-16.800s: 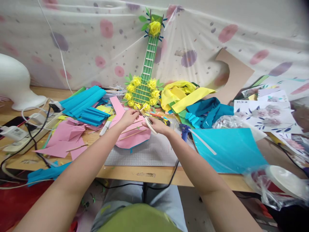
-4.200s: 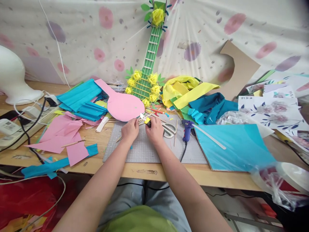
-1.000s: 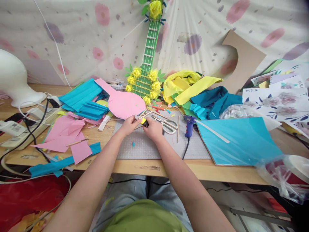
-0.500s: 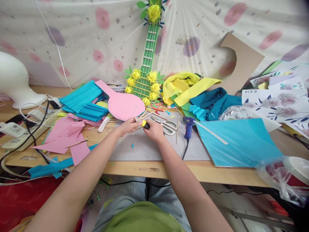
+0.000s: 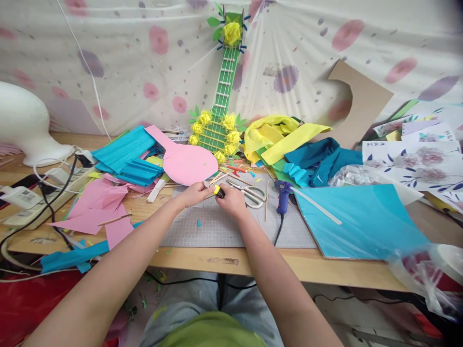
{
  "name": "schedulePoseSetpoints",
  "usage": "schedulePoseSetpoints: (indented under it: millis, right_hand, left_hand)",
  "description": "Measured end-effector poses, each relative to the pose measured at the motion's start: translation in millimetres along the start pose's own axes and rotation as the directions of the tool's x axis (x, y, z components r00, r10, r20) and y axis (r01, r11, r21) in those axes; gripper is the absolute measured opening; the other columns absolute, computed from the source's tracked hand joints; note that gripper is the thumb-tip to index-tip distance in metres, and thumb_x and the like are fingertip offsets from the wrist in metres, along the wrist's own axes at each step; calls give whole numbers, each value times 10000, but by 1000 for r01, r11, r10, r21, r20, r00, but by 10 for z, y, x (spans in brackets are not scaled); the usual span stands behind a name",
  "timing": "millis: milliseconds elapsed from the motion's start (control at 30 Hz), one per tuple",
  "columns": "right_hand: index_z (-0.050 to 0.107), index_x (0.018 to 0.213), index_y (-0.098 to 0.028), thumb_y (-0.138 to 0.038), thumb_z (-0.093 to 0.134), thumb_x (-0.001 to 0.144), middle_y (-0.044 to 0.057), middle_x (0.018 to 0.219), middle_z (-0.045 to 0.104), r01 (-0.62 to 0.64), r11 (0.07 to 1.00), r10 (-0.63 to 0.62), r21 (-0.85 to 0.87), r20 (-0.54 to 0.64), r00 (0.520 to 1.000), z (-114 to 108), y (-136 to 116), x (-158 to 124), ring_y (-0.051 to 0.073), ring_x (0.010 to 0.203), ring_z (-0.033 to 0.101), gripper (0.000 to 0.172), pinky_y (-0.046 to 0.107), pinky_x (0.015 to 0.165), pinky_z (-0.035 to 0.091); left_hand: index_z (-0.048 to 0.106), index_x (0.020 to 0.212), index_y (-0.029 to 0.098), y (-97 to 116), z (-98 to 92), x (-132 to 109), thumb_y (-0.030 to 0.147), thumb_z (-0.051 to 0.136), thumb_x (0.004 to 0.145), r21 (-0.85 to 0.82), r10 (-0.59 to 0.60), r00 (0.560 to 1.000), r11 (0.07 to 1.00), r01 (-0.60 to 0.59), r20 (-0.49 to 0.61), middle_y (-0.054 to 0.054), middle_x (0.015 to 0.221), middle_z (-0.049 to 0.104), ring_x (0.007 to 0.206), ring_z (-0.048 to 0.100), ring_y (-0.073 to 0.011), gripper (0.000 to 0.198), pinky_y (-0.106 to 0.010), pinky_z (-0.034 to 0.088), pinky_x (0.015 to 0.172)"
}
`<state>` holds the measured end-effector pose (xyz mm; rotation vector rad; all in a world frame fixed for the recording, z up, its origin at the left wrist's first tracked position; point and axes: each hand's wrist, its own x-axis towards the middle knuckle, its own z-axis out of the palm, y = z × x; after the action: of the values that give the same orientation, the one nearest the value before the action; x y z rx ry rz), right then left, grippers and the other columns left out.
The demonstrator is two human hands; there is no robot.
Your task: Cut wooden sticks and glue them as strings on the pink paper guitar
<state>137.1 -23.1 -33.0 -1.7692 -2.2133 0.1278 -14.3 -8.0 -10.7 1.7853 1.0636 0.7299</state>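
My right hand (image 5: 232,200) is closed around a yellow and black utility knife (image 5: 218,191), its blade end pointing left. Fingers pinched, my left hand (image 5: 195,195) meets the blade end; whatever it grips is too small to make out. Both hands are over the grey cutting mat (image 5: 202,231). Just beyond them lies a pink paddle-shaped cutout (image 5: 190,163), its narrow handle toward the back left. Scissors with pale handles (image 5: 255,193) rest right of my right hand, near a thin wooden stick (image 5: 266,201).
A purple glue gun (image 5: 283,196) with a glue stick stands beside a blue sheet (image 5: 361,219). Behind leans a green paper guitar (image 5: 220,101) with yellow flowers. Pink paper scraps (image 5: 96,202), a power strip (image 5: 34,207) and cables lie left; yellow crepe paper (image 5: 275,137) sits at back.
The camera view has tilted up slightly, so the scene sits lower in the picture. My hands stay together at the knife with hardly any visible movement.
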Motion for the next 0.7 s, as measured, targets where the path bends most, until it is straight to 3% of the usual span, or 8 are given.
schedulePoseSetpoints:
  millis: [100,200,467,700]
  right_hand:
    - [562,942,-243,-374,387,789,25,838,653,-17,1000,17,-3,1,1000,24,-14,2,177,798,591,267,249,645,350]
    - [559,941,-230,-368,383,797,34,854,653,-45,999,45,-4,-20,999,35,-36,-7,177,807,590,265,249,643,347]
    - [521,979,-249,-384,364,812,24,889,650,-83,996,82,-26,-41,996,59,-26,39,184,818,596,266,262,633,361]
    - [530,999,-255,-353,409,789,25,905,649,-135,991,134,-18,-36,990,14,-9,22,188,846,593,261,263,653,371]
  left_hand:
    - [560,688,133,-77,-6,27,490,484,711,115,70,997,991,-65,-41,14,604,527,599,460,-109,365,-228,398,586]
    - [600,755,128,-120,-6,46,476,479,719,167,76,996,984,-65,-56,3,706,582,693,500,-138,371,-247,407,676]
    - [489,704,163,74,41,22,349,564,692,-34,-61,989,998,57,-134,61,500,415,502,391,-83,201,-204,326,493]
    - [404,729,179,53,21,37,292,563,681,-295,-140,990,947,125,-31,86,530,299,408,213,-27,201,-179,138,397]
